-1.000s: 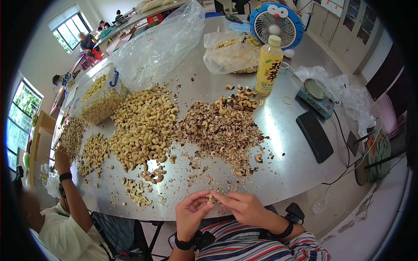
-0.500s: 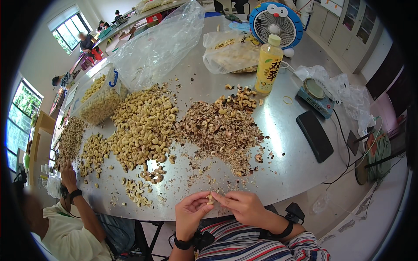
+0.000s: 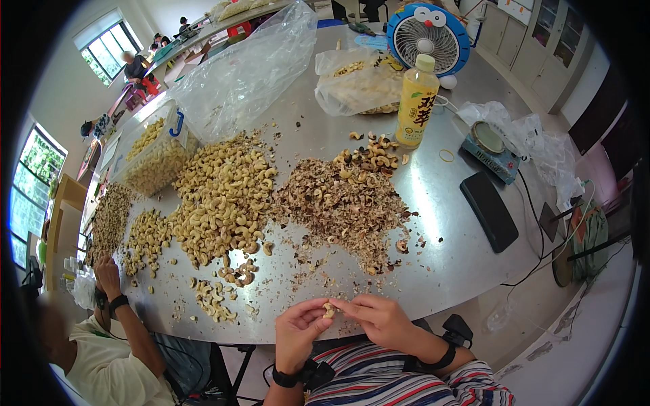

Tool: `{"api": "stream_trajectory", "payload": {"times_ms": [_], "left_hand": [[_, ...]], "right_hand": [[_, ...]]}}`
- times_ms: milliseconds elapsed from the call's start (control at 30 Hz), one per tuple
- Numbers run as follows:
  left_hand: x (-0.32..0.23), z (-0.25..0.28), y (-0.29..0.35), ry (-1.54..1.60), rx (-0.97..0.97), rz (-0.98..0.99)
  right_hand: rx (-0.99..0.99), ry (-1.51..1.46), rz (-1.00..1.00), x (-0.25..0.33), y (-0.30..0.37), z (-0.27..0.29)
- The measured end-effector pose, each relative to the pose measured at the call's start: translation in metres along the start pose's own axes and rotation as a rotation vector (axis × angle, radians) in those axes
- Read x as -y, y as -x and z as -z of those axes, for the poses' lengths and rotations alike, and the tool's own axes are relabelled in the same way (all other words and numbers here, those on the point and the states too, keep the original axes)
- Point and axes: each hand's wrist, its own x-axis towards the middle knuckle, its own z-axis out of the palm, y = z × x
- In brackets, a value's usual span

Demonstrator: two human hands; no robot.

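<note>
At the counter's (image 3: 440,267) near edge, the left hand (image 3: 295,330) pinches a cashew (image 3: 329,311) between thumb and fingers, its long axis seemingly near to far. The right hand (image 3: 380,321) meets it from the right, fingertips by its far end; whether they grip, I cannot tell.

Nut pc. (image 3: 329,310) partly hidden btwn hands (image 3: 296,330), co-worker's head (image 3: 53,323) blurred, bkgd ppl (image 3: 185,29) too sm. to tell.
</note>
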Motion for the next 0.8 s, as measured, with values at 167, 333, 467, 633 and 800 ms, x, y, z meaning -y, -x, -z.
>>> {"api": "stream_trajectory", "payload": {"times_ms": [167,333,467,633,800], "left_hand": [[0.0032,-0.0003,-0.0012,0.051,0.0,-0.033],[0.0022,-0.0008,-0.0013,0.05,-0.002,-0.024],[0.0014,-0.001,-0.0011,0.043,-0.006,-0.019],[0.0008,0.0002,-0.0011,0.03,0.006,-0.018],[0.0005,0.0012,-0.0019,0.013,0.009,-0.007]], "right_hand": [[0.039,-0.036,-0.039,0.0058,-0.0025,0.0021],[0.062,-0.001,-0.043,0.007,-0.002,0.0033],[0.054,0.017,-0.029,0.0065,-0.0015,0.003],[0.037,0.054,0.005,0.0021,0.0008,0.0008],[0.025,0.066,0.031,0.0008,0.0003,0.0014]]}}
